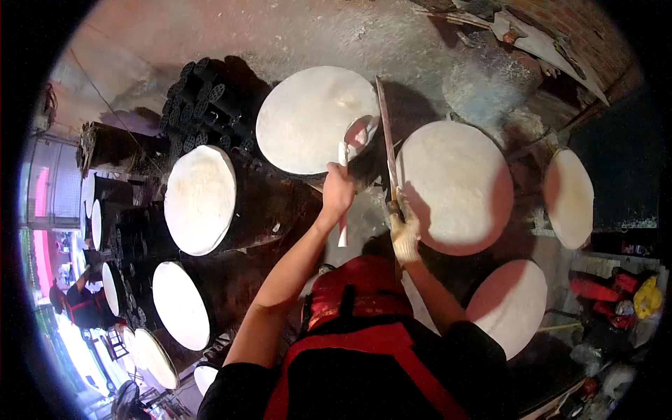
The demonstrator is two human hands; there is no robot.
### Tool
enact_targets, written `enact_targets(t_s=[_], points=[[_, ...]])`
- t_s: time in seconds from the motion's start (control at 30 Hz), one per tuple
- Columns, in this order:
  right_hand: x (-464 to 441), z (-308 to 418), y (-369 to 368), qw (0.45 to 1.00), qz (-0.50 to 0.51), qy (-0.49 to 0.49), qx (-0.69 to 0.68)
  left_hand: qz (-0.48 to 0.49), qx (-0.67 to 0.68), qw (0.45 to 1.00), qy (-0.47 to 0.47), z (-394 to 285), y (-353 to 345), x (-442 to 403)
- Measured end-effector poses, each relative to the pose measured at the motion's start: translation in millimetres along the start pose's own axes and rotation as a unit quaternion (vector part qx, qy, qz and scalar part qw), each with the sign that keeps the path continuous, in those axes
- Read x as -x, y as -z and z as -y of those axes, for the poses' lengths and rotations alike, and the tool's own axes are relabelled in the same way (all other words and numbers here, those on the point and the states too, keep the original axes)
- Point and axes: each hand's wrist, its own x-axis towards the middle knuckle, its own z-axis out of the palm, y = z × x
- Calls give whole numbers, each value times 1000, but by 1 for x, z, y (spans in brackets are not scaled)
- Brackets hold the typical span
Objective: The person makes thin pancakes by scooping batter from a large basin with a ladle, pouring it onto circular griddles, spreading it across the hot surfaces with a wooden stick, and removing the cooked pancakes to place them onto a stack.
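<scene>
My left hand [338,190], bare, is wrapped round the pale handle of a ladle [360,133]. The ladle's round bowl lies over the right edge of a large white round top [315,119]. In a light knitted glove, my right hand [404,227] grips the lower end of a long thin stick [387,133] that points up, away from me. The stick stands between that white top and another white round top [455,187] on the right. What the tops rest on is mostly hidden in shadow.
More white rounds stand at left [200,201] and right [569,199]. Black perforated cylinders [210,98] are piled at the upper left. Boards [546,49] lean at the upper right. Another person [87,301] is at the far left. Red and yellow items [647,295] lie at the right.
</scene>
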Motion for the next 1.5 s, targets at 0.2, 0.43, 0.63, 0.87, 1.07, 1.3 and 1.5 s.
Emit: enact_targets(t_s=[0.2, 0.43, 0.63, 0.87, 1.07, 1.3, 1.5], points=[[9, 4, -22, 1000, 4, -11, 4, -2, 81, 996, 40, 32, -20, -2], [82, -18, -15, 976, 114, 26, 185, 154, 606, 720, 302, 21, 25, 30], [56, 49, -7, 974, 0, 212, 85, 320, 766, 471, 298, 12, 174, 70], [130, -40, -5, 943, 139, 54, 299, 268, 738, 494, 375, 84, 236, 140], [160, 0, -56, 947, 175, 99, 251, 117, 852, 348, 375, 166, 270, 261], [131, 59, -227, 844, 422, 252, 214, -177, 902, 282, 275, 223, 270, 375], [166, 100, -371, 590, 508, 522, 348, -321, 902, 256, 136, 212, 274, 413]])
